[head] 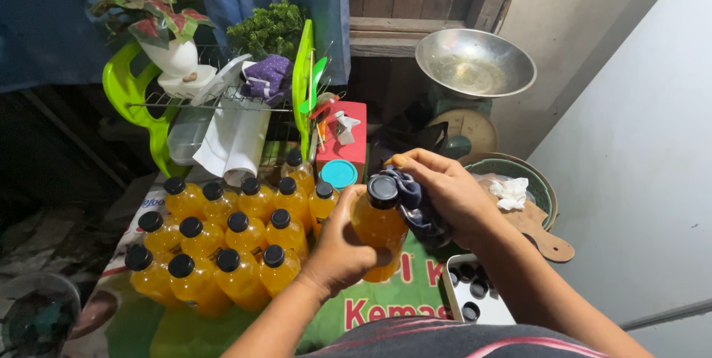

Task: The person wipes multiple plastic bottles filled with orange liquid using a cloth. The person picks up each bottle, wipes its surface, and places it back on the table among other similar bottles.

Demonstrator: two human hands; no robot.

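Observation:
My left hand [343, 248] grips a plastic bottle of orange liquid [377, 230] with a black cap, held upright over the green cloth-covered table [386, 300]. Pressed against the bottle's neck and shoulder is a dark grey cloth [414, 204], which my right hand [443, 189] holds bunched in its fingers. Left of my hands stand several matching capped orange bottles [222, 239] in tight rows.
A white tray with loose black caps [475, 295] lies under my right forearm. Behind are a green dish rack [222, 98] with a potted plant, a red box [343, 136], a metal scale bowl [475, 63], and a round basket with a wooden board [530, 217].

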